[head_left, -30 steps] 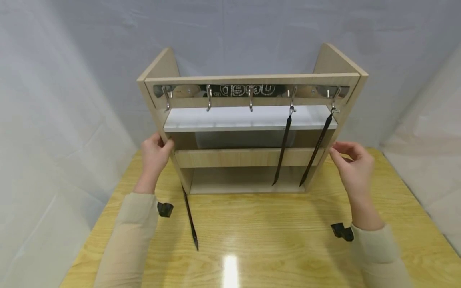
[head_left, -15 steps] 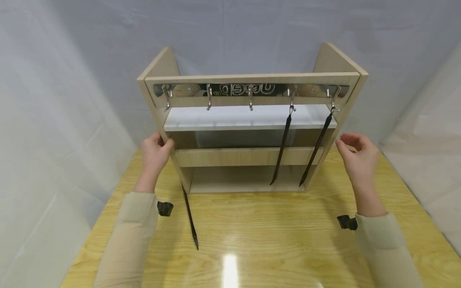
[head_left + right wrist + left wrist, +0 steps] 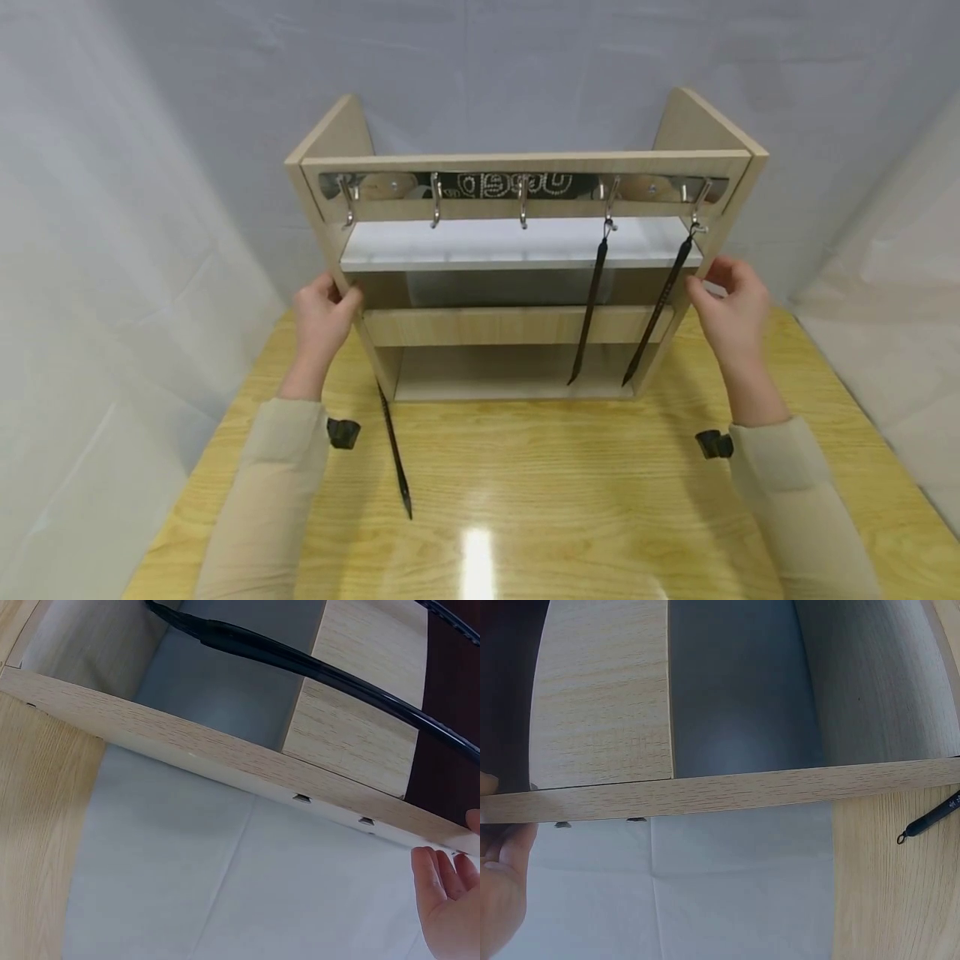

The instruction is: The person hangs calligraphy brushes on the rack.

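A pale wooden shelf unit [image 3: 517, 327] stands on the table, a metal strip of hooks [image 3: 522, 190] along its top front. My left hand [image 3: 322, 321] grips its left side panel [image 3: 727, 793], thumb at the front edge and fingers behind. At the right side panel [image 3: 225, 750], my right hand [image 3: 733, 312] holds the edge with the thumb inside and the fingers outside. One calligraphy brush [image 3: 590, 308] hangs from the fourth hook by its loop. Another calligraphy brush [image 3: 660, 304] hangs from the rightmost hook, tip down.
A third calligraphy brush [image 3: 395, 454] lies on the wooden table [image 3: 525, 475], beside the unit's lower left corner. White cloth [image 3: 510, 75] hangs behind and at both sides. A white inner board [image 3: 517, 243] spans the unit behind the hooks.
My right hand moved slightly outward from the right panel, then came back to it a little higher up and now holds its edge. The left hand stayed put.
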